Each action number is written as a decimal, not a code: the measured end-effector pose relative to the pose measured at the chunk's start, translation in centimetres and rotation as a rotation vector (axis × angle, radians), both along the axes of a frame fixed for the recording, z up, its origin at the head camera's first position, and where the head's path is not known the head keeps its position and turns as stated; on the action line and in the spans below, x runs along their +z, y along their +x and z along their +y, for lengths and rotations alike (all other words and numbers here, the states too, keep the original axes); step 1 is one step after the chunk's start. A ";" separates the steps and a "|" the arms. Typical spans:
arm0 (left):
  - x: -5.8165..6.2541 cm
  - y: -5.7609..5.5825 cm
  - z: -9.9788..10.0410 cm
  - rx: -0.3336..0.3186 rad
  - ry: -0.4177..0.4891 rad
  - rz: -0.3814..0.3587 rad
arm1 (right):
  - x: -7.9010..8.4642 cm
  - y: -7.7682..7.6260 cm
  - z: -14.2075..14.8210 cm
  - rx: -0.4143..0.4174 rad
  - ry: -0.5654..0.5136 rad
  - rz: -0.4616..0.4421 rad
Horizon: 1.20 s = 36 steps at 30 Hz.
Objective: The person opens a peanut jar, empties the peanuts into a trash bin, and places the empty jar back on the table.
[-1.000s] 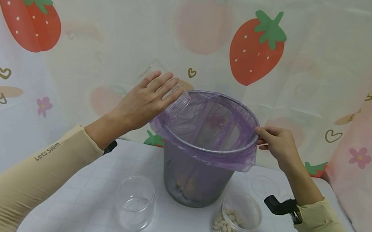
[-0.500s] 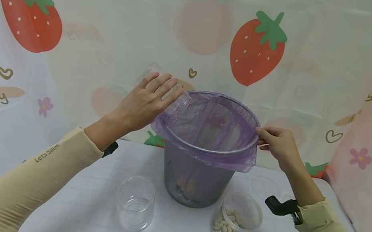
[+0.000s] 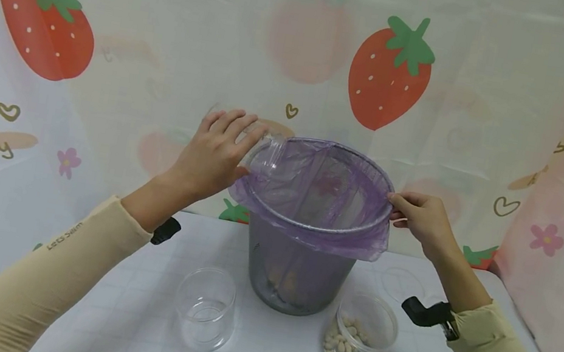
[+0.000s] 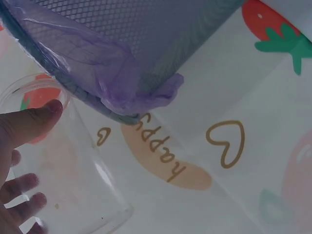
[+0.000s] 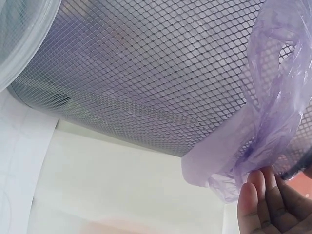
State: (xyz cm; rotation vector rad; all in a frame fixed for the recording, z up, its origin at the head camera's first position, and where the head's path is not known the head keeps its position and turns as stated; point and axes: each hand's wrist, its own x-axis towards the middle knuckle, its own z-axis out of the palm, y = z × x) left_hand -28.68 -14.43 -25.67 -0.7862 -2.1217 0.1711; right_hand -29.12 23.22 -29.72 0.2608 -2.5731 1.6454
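My left hand (image 3: 213,156) grips a clear plastic jar (image 3: 272,153), tipped on its side, its mouth over the left rim of a mesh bin. Only a few tiny specks show inside the jar (image 4: 80,170) in the left wrist view. The grey mesh bin (image 3: 294,276) stands upright, lined with a thin purple plastic bag (image 3: 332,244) folded over its rim. On the opposite side, my right hand (image 3: 422,218) pinches the rim and liner between thumb and fingers. Some brownish contents show dimly through the mesh near the bottom.
In front of the bin, a clear jar (image 3: 205,311) stands at left on the white table (image 3: 127,311). To the right is another clear tub (image 3: 370,331) holding several peanut-like pieces, with a clear round lid (image 3: 402,283) behind it. A strawberry-print sheet (image 3: 199,33) hangs behind.
My left hand has shifted slightly left and turned the jar closer to level, its base dropping. My right hand stays on the rim, and the bin has not moved.
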 end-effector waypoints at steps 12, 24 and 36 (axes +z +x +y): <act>-0.4 0.9 -0.7 -0.048 0.327 -0.293 | -0.1 -0.1 -0.1 0.014 -0.022 -0.001; -0.6 2.6 -1.5 -0.098 0.665 -0.508 | -0.1 -0.1 -0.1 0.002 -0.030 -0.001; -2.0 4.2 -2.0 -0.164 0.855 -0.585 | -0.2 -0.2 0.0 -0.001 -0.025 -0.007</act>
